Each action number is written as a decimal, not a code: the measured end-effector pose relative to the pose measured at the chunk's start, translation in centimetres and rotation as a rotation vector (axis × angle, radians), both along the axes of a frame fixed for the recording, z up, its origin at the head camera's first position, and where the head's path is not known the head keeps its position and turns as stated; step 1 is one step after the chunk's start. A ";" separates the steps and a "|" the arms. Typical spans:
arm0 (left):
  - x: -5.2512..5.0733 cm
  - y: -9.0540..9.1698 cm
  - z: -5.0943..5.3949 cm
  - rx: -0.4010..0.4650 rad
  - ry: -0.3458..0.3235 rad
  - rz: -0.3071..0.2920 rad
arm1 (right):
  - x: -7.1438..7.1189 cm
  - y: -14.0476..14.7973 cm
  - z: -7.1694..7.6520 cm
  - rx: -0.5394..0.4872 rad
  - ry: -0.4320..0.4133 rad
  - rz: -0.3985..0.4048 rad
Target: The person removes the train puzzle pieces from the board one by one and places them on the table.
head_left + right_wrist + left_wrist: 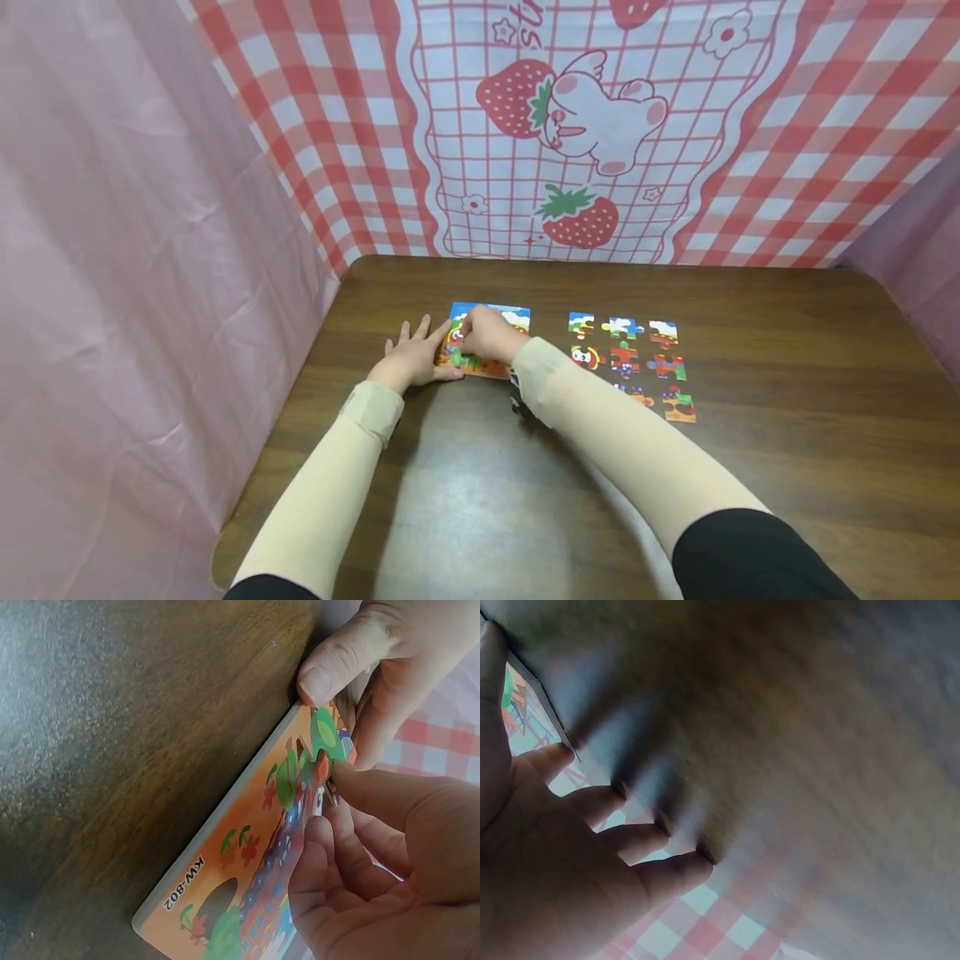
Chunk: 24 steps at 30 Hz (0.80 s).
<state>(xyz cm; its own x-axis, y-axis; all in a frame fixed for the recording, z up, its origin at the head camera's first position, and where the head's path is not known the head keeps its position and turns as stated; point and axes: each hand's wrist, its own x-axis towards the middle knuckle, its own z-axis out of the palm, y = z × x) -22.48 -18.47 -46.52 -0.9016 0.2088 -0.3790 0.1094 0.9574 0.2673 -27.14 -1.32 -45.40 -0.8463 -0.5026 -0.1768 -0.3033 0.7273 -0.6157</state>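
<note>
A colourful jigsaw board (493, 369) printed with an orange and green picture lies near the table's left side. Along its left edge rests my left hand (407, 360), fingers spread and straight, the thumb touching the lower left corner. In the right wrist view, my right hand (375, 847) pinches a small puzzle piece (323, 763), tilted up from the board's picture near the left thumb. From the head view, my right hand (489, 335) covers the middle of the board, and the piece is mostly hidden. The left wrist view shows the left fingertips (705, 864) down on the tabletop.
Right of the board, several loose puzzle pieces (624, 357) lie spaced in rows on the brown wooden table (787, 367); the right forearm partly covers the lower ones. A red checked cloth (360, 125) hangs behind the table, and a pink curtain (127, 250) hangs at left.
</note>
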 end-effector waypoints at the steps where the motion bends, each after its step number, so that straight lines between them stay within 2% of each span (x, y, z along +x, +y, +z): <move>1: 0.0 0.0 0.0 0.000 0.000 0.000 | 0.0 0.1 0.0 -0.009 -0.005 0.006; 6: 0.1 0.1 0.0 0.004 0.006 0.003 | 0.1 0.3 0.0 -0.050 0.001 0.015; 11: 0.2 0.0 0.0 0.003 0.001 0.004 | 0.1 0.5 -0.2 -0.047 -0.001 0.007; 17: -0.4 -0.2 -0.5 -0.030 0.001 0.010 | -0.3 0.9 -0.4 -0.117 0.003 0.031; 24: -0.2 0.0 -0.5 -0.059 -0.006 -0.006 | -0.1 1.8 -0.3 -0.233 -0.084 -0.010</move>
<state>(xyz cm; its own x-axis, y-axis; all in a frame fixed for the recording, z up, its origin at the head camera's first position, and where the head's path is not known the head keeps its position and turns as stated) -22.67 -18.51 -46.97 -0.8981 0.1911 -0.3960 0.1136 0.9709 0.2109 -27.21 0.43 -45.72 -0.8389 -0.5293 -0.1267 -0.2374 0.5653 -0.7900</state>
